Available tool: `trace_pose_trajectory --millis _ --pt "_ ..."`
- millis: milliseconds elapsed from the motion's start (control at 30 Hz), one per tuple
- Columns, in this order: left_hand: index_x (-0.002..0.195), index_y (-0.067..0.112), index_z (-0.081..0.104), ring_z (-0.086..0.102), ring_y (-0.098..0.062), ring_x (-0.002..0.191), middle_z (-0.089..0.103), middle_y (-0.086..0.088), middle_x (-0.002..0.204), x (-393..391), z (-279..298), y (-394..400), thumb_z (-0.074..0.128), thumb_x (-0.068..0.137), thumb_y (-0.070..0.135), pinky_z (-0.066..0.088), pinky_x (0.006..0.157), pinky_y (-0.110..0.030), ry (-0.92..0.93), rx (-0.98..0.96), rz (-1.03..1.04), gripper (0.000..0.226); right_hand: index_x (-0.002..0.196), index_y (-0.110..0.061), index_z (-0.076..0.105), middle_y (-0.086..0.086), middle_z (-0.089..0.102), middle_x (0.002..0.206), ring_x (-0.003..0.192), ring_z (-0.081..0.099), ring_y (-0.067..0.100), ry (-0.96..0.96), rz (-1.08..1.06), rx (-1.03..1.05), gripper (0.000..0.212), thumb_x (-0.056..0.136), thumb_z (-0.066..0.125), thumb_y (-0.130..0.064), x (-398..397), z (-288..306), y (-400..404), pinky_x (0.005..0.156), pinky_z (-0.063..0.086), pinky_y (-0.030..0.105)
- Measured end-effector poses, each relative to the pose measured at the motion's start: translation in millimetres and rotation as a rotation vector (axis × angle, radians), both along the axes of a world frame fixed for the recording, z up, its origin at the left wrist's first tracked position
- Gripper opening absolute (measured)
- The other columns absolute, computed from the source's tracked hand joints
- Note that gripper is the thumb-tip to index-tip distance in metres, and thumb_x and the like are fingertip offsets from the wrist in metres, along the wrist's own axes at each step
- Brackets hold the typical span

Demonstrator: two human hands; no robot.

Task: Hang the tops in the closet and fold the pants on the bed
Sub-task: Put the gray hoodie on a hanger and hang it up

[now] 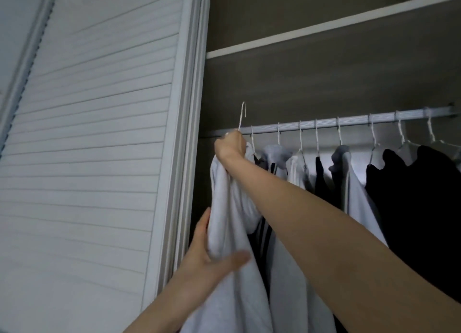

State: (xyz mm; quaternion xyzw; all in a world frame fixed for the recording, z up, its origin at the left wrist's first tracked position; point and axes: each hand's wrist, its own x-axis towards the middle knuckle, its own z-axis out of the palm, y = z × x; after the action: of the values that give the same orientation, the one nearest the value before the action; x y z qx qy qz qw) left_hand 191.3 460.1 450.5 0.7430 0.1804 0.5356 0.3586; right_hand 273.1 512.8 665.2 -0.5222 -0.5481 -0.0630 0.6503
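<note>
Dim closet interior fills my view, with a louvred sliding door (94,138) pushed to the left and a pale rail (349,122) running under a shelf (324,26). Hung garments (349,183) — grey, white and black — crowd the rail from its middle to its right end. My right hand (230,145) is fisted around the neck of a wire hanger (242,115) together with the collar of a white top (232,220); the hook stands above the rail at its left end, not yet over it. My left hand (207,253) pinches the top's body lower down, thumb across the cloth, steadying it beside the door frame. I judge this the hanging step, nearly done — next I must bring the hook over the rail and lower it until it catches, then let both hands go.
</note>
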Motion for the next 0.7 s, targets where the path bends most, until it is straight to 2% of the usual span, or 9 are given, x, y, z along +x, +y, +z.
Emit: trace_pose_trajectory --millis 67,133,167,233,300,367,533,633,700 --pt "0.136 0.062 -0.016 0.033 0.006 0.132 0.021 0.031 0.149 9 -11 11 0.078 0.076 0.030 0.030 0.097 -0.012 0.134 0.097 0.275 0.117 0.110 0.001 0.060 0.018 0.064 0.111 0.105 0.061 0.033 -0.023 -0.040 0.000 0.027 0.086 0.057 -0.010 2 3 14 0.076 0.045 0.027" --pt "0.123 0.065 -0.033 0.030 -0.006 0.138 0.006 0.019 0.158 16 -11 12 0.054 0.091 0.015 0.027 0.096 -0.016 0.114 0.080 0.424 0.105 0.109 0.002 0.061 0.018 0.064 0.111 0.105 0.061 0.033 -0.049 -0.075 -0.001 0.026 0.085 0.057 -0.009 4 8 25 0.074 0.043 0.025" --pt "0.118 0.069 -0.033 0.029 -0.010 0.141 0.004 0.016 0.160 20 -9 11 0.044 0.097 0.018 0.027 0.100 -0.020 0.087 0.058 0.465 0.095 0.108 0.001 0.062 0.019 0.064 0.111 0.105 0.061 0.034 -0.058 -0.090 -0.004 0.026 0.085 0.057 -0.009 5 11 29 0.074 0.042 0.025" --pt "0.113 0.075 -0.025 0.023 -0.016 0.145 0.004 0.013 0.161 25 -1 13 0.031 0.103 0.031 0.026 0.112 -0.031 0.008 -0.086 0.452 0.072 0.108 0.000 0.061 0.019 0.063 0.113 0.108 0.060 0.035 -0.071 -0.101 -0.014 0.026 0.085 0.057 -0.011 5 17 38 0.085 0.048 0.030" --pt "0.123 0.069 -0.024 0.026 -0.017 0.143 0.007 0.008 0.161 29 2 22 0.035 0.102 0.017 0.030 0.109 -0.029 0.051 0.024 0.498 0.082 0.111 0.000 0.060 0.020 0.062 0.116 0.111 0.058 0.037 -0.090 -0.124 -0.042 0.028 0.086 0.058 -0.013 6 20 48 0.093 0.049 0.041" --pt "0.136 0.059 -0.023 0.030 -0.015 0.141 0.010 0.006 0.161 29 -5 36 0.042 0.094 -0.003 0.031 0.107 -0.025 0.135 0.081 0.548 0.099 0.110 -0.001 0.060 0.019 0.061 0.116 0.110 0.058 0.037 -0.127 -0.151 -0.080 0.027 0.087 0.058 -0.015 9 18 57 0.094 0.048 0.042" --pt "0.127 0.065 -0.022 0.024 -0.011 0.143 0.009 0.010 0.161 34 -23 52 0.037 0.091 -0.010 0.020 0.112 -0.024 0.203 0.044 0.559 0.102 0.110 -0.004 0.063 0.015 0.061 0.118 0.113 0.055 0.036 -0.196 -0.269 -0.231 0.029 0.090 0.059 -0.024 20 4 77 0.107 0.031 0.055" --pt "0.131 0.063 -0.021 0.021 -0.011 0.144 0.008 0.008 0.162 38 -33 56 0.040 0.090 -0.010 0.018 0.114 -0.027 0.244 0.012 0.561 0.103 0.100 -0.009 0.068 0.012 0.064 0.112 0.112 0.057 0.033 -0.273 -0.388 -0.303 0.022 0.089 0.057 -0.024 23 -10 86 0.114 0.015 0.053" --pt "0.131 0.062 -0.021 0.022 -0.012 0.144 0.010 0.006 0.161 42 -38 58 0.042 0.092 -0.008 0.019 0.114 -0.027 0.240 -0.026 0.568 0.102 0.095 -0.010 0.069 0.010 0.065 0.109 0.108 0.060 0.030 -0.349 -0.461 -0.332 0.019 0.088 0.055 -0.021 22 -17 90 0.116 0.013 0.049"
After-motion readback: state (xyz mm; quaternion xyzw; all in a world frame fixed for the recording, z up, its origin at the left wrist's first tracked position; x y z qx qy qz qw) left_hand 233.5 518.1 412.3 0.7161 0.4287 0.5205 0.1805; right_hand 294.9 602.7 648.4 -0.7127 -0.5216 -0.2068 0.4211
